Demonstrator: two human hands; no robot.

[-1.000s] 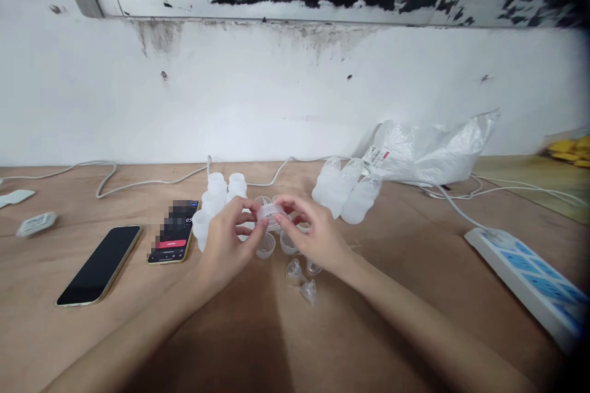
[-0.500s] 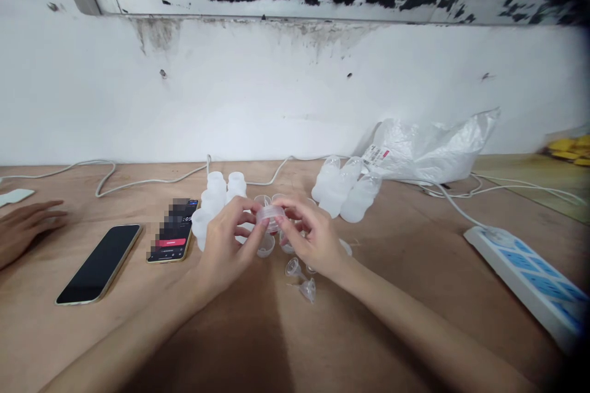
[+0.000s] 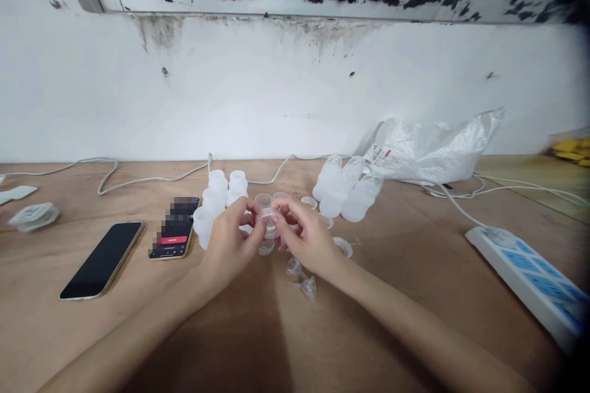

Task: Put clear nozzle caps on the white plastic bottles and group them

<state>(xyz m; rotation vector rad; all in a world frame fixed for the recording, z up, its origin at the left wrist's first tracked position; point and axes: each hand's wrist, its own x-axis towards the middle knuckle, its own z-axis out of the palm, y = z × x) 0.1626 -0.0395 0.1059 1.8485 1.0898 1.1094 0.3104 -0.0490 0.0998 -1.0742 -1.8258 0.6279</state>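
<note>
Between the fingertips of my left hand (image 3: 233, 234) and my right hand (image 3: 305, 232) is a clear, round plastic ring (image 3: 268, 215), pinched from both sides just above the table. My fingers cover part of it. Clear cups (image 3: 264, 199) stand behind and below the ring, partly hidden. Left of my left hand is a group of frosted white bottles (image 3: 212, 201) without tops. Beyond my right hand, several bottles with clear domed tops (image 3: 343, 187) stand together. Flat translucent rings (image 3: 342, 247) lie by my right wrist, and small clear funnel-shaped pieces (image 3: 308, 287) lie nearer me.
Two phones lie on the left, one dark (image 3: 102, 261) and one with a lit screen (image 3: 175, 230). A power strip (image 3: 525, 282) is at the right. Along the wall run a white cable (image 3: 138, 186) and a clear plastic bag (image 3: 424, 150). Whitish flat items (image 3: 34, 217) lie far left.
My hands stay in place and shift the ring slightly between the fingers. Another person's hand showed at the left edge half a second ago and is now out of view; the whitish items there look different.
</note>
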